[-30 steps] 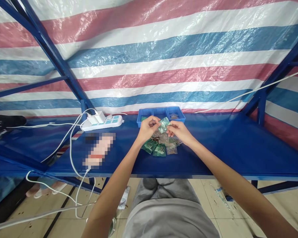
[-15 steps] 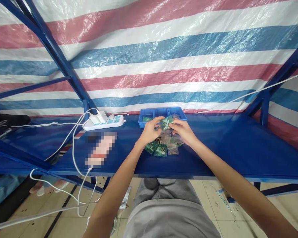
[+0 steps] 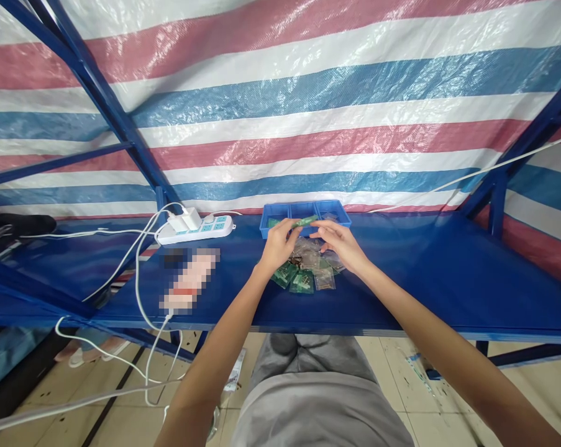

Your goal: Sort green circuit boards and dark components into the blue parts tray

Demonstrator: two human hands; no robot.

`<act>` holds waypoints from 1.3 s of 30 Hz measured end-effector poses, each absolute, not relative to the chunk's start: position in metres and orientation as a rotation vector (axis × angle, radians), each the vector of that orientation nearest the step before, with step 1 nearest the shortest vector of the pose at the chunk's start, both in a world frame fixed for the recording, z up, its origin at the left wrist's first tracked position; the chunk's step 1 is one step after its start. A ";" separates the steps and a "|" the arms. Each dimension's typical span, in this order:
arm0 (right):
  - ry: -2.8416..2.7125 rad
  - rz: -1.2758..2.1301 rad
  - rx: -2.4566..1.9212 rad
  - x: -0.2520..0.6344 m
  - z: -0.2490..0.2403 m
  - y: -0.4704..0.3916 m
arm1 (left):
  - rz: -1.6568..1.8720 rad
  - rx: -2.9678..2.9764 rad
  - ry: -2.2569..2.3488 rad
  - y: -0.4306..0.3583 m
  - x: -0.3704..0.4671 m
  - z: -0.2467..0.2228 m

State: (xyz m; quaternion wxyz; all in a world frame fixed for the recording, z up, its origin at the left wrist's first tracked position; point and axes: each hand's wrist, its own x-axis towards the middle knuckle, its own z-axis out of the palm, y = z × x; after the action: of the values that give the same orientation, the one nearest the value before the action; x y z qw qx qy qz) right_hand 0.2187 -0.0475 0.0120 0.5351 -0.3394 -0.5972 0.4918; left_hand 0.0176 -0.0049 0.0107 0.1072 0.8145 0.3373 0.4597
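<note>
A small green bag (image 3: 305, 221) is pinched between the fingers of my left hand (image 3: 280, 243), just in front of the blue three-part tray (image 3: 267, 232). Close to the bag's right end is my right hand (image 3: 340, 241), its fingers bent and partly apart; whether they touch the bag is unclear. Below both hands lies a pile of small bags: green ones (image 3: 302, 282) at the front and clear ones (image 3: 325, 277) with small metal pieces to the right. Something green lies in the tray's left compartment, and clear bags are in the right one.
On the left of the blue table (image 3: 420, 273) sits a white power strip (image 3: 196, 231) with plugs and looping white cables (image 3: 139, 285). A blurred-out pinkish object (image 3: 191, 279) lies in front of it. Blue metal posts and a striped sheet (image 3: 308, 136) stand behind.
The green bag has tilted from facing me to nearly edge-on and moved slightly up and left. My right hand's fingers have loosened from around its right side.
</note>
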 end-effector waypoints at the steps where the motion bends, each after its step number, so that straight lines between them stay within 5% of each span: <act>1: -1.450 1.167 -0.808 0.219 0.013 -0.048 | 1.377 2.349 1.027 -0.005 0.018 0.011; 15: -1.703 0.649 -1.199 0.221 -0.004 -0.035 | 1.304 2.171 1.928 0.020 -0.008 0.007; 21: -1.946 0.411 -1.251 0.219 -0.008 -0.035 | 1.293 2.317 1.663 0.011 -0.008 0.010; 27: -2.061 0.364 -1.323 0.221 -0.016 -0.032 | 0.873 2.556 1.159 0.008 0.000 0.005; 39: -2.082 0.342 -1.347 0.224 -0.020 -0.027 | 0.765 2.521 1.098 0.008 0.003 0.000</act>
State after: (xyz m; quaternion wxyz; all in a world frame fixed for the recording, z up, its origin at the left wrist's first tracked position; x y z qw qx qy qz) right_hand 0.2237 -0.0268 -0.0202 0.3140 -0.5109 -0.7896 0.1298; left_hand 0.0028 0.0078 -0.0001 0.1430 0.8741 0.3808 0.2653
